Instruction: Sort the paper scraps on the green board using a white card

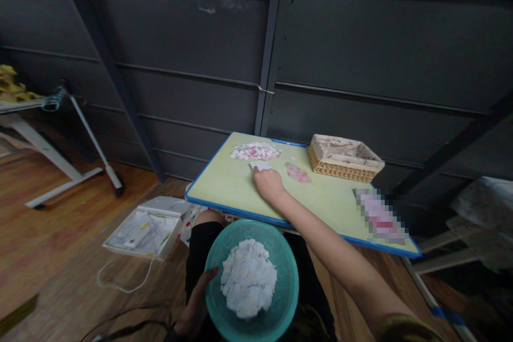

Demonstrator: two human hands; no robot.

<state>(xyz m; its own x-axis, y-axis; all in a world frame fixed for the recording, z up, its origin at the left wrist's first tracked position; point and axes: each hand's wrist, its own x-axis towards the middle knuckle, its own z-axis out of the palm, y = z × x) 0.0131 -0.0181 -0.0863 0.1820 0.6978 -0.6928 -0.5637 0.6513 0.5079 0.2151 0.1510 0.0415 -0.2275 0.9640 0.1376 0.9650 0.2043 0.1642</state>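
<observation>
My left hand (198,296) is closed on the left rim of a green plastic colander (290,272), its thumb over the edge. The colander rests over my lap and holds a heap of white paper-like pieces (248,278). Over the table, my right hand (269,184) is closed on a flat white card (260,165), with most of its fingers hidden beneath the hand. Just beyond the card lies a pile of small white and pink pieces (256,150). A smaller pinkish patch of pieces (297,172) lies right of the hand.
The yellow-green table (216,187) has a blue edge. A cloth-lined wicker basket (347,157) stands at its back right, and a blurred-out flat item (380,216) lies at its right end. An open white box (144,230) with a cord is on the floor, left.
</observation>
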